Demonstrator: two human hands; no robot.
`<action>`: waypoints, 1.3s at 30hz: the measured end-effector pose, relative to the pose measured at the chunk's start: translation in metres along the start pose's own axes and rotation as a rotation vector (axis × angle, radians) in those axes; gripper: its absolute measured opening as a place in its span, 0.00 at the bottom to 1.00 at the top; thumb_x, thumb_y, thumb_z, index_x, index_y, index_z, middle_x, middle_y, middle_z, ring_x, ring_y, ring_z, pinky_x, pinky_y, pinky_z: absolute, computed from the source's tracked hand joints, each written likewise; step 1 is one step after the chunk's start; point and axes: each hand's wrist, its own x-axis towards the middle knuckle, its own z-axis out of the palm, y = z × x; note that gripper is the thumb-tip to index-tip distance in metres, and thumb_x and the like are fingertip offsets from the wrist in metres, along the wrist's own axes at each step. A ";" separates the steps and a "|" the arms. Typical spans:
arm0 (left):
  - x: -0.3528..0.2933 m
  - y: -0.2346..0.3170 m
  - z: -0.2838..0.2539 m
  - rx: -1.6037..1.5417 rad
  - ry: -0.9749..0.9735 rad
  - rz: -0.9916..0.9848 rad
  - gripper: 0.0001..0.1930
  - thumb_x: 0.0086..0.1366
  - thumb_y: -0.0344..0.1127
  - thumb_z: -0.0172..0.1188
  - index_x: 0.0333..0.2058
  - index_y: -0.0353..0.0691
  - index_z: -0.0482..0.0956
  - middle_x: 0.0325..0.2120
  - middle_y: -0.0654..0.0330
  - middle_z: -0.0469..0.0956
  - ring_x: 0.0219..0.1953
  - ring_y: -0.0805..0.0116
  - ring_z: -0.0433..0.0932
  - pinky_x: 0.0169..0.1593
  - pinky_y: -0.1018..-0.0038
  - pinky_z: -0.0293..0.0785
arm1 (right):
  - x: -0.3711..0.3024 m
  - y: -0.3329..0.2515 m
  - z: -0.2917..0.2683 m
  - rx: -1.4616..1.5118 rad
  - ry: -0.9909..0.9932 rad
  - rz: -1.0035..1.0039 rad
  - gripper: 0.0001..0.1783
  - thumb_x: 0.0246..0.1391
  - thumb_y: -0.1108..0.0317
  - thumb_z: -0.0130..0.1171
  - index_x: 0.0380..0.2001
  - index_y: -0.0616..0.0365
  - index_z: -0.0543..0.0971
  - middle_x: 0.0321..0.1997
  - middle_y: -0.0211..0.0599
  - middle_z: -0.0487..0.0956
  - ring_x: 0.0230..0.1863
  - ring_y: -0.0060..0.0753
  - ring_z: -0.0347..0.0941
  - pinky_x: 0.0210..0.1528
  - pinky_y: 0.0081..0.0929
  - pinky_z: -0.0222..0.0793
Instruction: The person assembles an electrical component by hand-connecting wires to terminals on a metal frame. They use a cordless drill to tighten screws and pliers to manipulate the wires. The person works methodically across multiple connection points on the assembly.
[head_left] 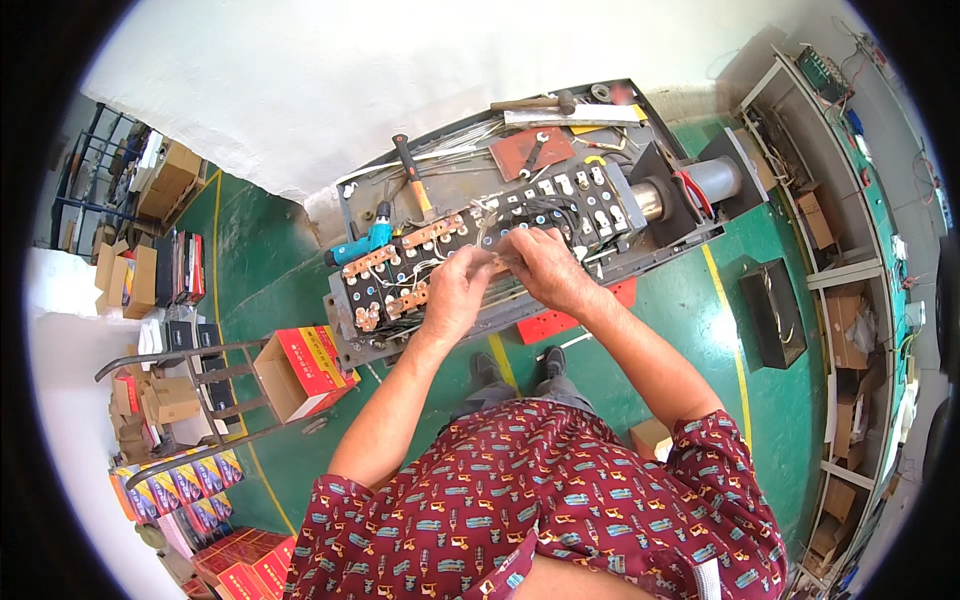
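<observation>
The fingertips of your left hand (pixel 462 285) and right hand (pixel 548 268) are drawn in close together at the centre of the frame; whether they pinch a wire or a strip, I cannot tell. Beneath them lies the terminal block (pixel 560 215), with copper strips (pixel 433 232) along its left part. You seem to be fitting or adjusting a connection; the next move likely calls for steady alignment over a terminal. Left of centre lies the teal power drill (pixel 372 240).
</observation>
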 end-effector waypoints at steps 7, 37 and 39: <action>0.005 0.002 -0.004 0.047 -0.055 0.021 0.08 0.69 0.25 0.60 0.45 0.31 0.81 0.33 0.56 0.86 0.34 0.72 0.84 0.41 0.72 0.82 | -0.003 0.004 -0.007 -0.047 0.022 0.035 0.18 0.55 0.67 0.68 0.48 0.55 0.75 0.41 0.35 0.85 0.49 0.46 0.78 0.53 0.45 0.66; 0.044 0.041 0.012 0.292 -0.272 0.126 0.10 0.62 0.27 0.68 0.41 0.32 0.86 0.34 0.46 0.86 0.39 0.47 0.86 0.46 0.58 0.81 | -0.007 0.014 -0.009 0.073 0.032 0.058 0.37 0.51 0.74 0.69 0.65 0.55 0.69 0.49 0.49 0.81 0.54 0.56 0.76 0.59 0.50 0.67; 0.046 0.039 0.013 0.367 -0.290 0.182 0.10 0.62 0.28 0.68 0.41 0.31 0.86 0.34 0.47 0.87 0.39 0.48 0.87 0.46 0.59 0.81 | -0.007 0.016 -0.008 0.079 0.046 0.044 0.36 0.51 0.74 0.68 0.64 0.55 0.69 0.48 0.47 0.81 0.53 0.55 0.77 0.58 0.50 0.67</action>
